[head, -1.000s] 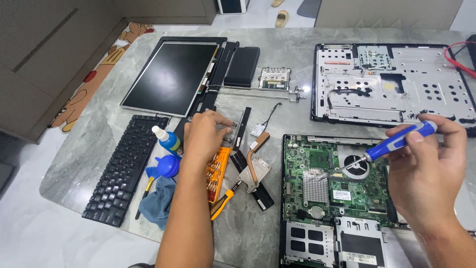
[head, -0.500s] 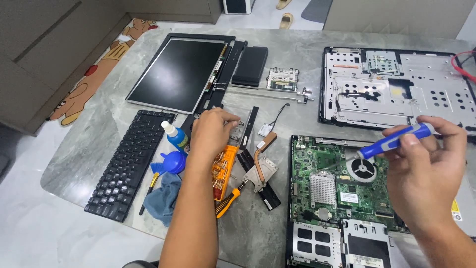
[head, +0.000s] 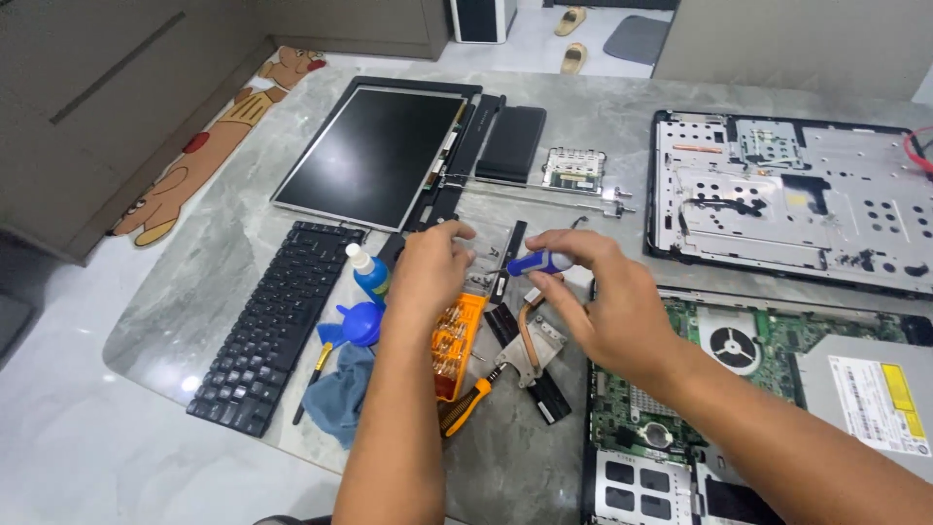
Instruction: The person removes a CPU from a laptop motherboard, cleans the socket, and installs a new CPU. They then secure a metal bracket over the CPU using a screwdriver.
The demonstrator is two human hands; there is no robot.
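Observation:
My right hand [head: 598,297] grips a blue and white screwdriver [head: 539,262] held level, its tip pointing left toward my left hand [head: 428,274]. My left hand rests over the top of an orange bit case [head: 454,343], its fingers pinched near the screwdriver's tip; what they pinch is too small to see. Under my right hand lie a copper heat pipe with its metal sink [head: 533,342] and a black strip [head: 507,261]. The green laptop motherboard [head: 768,355] with its round fan lies to the right.
On the grey marble table [head: 603,126] lie a black keyboard [head: 267,326], a screen panel [head: 374,156], a black battery [head: 510,144], a silver laptop chassis [head: 792,199], a blue bottle [head: 369,274], a blue blower [head: 358,324], a blue cloth [head: 335,394] and orange-handled pliers [head: 462,408].
My right hand has swung left with the screwdriver, from over the motherboard to meet my left hand above the orange case. The view has moved closer and shifted.

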